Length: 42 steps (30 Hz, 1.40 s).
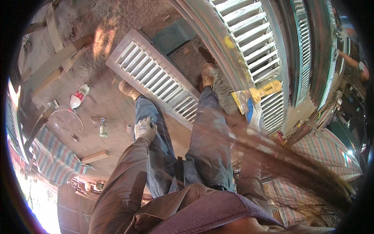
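Yellow scraper (258, 93) shows at 2 o'clock over shutter (265, 61), contact unclear, R hand (255, 118) blurred just below at 3, grip can't tell, while L hand (145, 130) rests at 9 on L leg (159, 158), prob. for support, open/closed unclear.

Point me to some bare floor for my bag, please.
The barest patch of floor lies between the red-labelled bottle, the small glass jar and the louvred panel. The right is crowded: louvred shutters stand in rows, with the right hand and yellow scraper before them. Planks clutter the left.
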{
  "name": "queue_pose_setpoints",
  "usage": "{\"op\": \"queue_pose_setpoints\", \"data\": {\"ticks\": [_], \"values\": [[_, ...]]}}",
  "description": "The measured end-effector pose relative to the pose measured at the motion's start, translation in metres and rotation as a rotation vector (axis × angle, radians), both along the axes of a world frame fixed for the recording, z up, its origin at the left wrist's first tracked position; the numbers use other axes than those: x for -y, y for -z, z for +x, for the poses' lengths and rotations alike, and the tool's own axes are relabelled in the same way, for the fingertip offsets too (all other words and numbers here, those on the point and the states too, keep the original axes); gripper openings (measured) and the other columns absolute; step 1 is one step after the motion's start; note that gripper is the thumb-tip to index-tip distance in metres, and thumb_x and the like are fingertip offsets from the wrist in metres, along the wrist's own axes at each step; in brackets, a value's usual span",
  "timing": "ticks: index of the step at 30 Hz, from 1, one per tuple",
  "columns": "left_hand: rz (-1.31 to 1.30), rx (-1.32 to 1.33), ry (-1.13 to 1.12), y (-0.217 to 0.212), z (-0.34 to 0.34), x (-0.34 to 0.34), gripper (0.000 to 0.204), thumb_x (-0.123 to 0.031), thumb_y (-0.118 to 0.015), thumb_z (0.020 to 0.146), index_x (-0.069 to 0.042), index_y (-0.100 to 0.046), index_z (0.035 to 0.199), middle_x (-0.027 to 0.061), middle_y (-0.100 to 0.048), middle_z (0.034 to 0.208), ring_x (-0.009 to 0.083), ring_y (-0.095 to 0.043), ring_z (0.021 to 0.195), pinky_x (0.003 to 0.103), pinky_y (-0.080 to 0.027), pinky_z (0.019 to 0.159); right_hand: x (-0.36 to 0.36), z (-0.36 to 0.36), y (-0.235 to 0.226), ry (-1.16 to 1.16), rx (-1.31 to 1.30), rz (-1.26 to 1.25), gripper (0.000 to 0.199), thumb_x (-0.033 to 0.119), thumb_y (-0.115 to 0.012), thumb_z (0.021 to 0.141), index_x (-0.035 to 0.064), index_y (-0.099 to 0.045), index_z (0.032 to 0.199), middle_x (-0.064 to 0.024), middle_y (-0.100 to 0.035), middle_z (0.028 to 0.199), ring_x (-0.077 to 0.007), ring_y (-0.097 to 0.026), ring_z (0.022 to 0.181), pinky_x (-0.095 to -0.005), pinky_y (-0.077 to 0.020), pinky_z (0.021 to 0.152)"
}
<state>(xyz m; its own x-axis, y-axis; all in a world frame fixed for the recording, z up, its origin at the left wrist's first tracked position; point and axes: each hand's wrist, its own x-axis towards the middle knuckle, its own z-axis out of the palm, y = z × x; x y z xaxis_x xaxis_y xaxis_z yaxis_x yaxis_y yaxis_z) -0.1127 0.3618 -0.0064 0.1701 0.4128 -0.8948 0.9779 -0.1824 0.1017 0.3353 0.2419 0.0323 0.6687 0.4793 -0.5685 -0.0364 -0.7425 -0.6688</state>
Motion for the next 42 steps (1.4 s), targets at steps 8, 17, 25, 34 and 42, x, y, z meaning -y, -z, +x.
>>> {"op": "queue_pose_setpoints", "data": {"ticks": [8, 17, 25, 34, 42], "values": [[-0.027, -0.020, 0.009, -0.005, -0.008, -0.006, 0.040, -0.028, -0.057, 0.079, -0.009, -0.062, 0.114, 0.0125, -0.066, 0.113, 0.0321, -0.060, 0.108, 0.052, -0.044, 0.095, -0.076, -0.045, -0.005, -0.027, 0.628, 0.104, 0.027, 0.003, -0.063, 0.090, 0.0014, -0.067, 0.117, -0.0110, -0.067, 0.113, -0.0183, -0.064, 0.102, -0.0329, -0.0511, 0.087], [-0.073, -0.021, -0.001, -0.004, -0.002, -0.016, 0.041, -0.029, -0.057, 0.080, -0.012, -0.062, 0.117, 0.0098, -0.066, 0.113, 0.0289, -0.059, 0.111, 0.054, -0.041, 0.096, -0.092, -0.034, 0.062, -0.067, 0.800, 0.184, 0.022, 0.005, -0.065, 0.086, 0.0005, -0.069, 0.107, -0.0152, -0.069, 0.103, -0.0292, -0.066, 0.094, -0.0364, -0.0516, 0.082], [-0.057, 0.031, -0.003, 0.007, -0.012, -0.005, 0.039, -0.028, -0.056, 0.080, -0.009, -0.063, 0.114, 0.0117, -0.067, 0.109, 0.0303, -0.061, 0.107, 0.053, -0.044, 0.094, -0.115, -0.051, 0.033, -0.492, 0.943, 0.135, 0.017, 0.006, -0.067, 0.085, 0.0034, -0.071, 0.101, -0.0124, -0.070, 0.093, -0.0264, -0.067, 0.090, -0.0365, -0.0512, 0.083], [-0.009, 0.060, 0.003, 0.004, -0.014, -0.004, 0.039, -0.026, -0.060, 0.078, -0.008, -0.065, 0.112, 0.0135, -0.068, 0.106, 0.0312, -0.063, 0.102, 0.045, -0.048, 0.089, -0.182, -0.042, 0.024, -0.508, 0.994, 0.115, 0.025, 0.007, -0.062, 0.090, 0.0019, -0.067, 0.113, -0.0176, -0.065, 0.102, -0.0327, -0.066, 0.093, -0.0376, -0.0525, 0.081], [0.025, 0.087, -0.003, 0.005, -0.017, -0.003, 0.034, -0.025, -0.058, 0.077, -0.006, -0.064, 0.105, 0.0141, -0.068, 0.103, 0.0317, -0.062, 0.098, 0.046, -0.048, 0.087, -0.190, -0.028, 0.044, -0.554, 1.002, 0.271, 0.024, 0.004, -0.064, 0.087, 0.0023, -0.068, 0.111, -0.0154, -0.069, 0.104, -0.0301, -0.068, 0.092, -0.0355, -0.0542, 0.081]]}}
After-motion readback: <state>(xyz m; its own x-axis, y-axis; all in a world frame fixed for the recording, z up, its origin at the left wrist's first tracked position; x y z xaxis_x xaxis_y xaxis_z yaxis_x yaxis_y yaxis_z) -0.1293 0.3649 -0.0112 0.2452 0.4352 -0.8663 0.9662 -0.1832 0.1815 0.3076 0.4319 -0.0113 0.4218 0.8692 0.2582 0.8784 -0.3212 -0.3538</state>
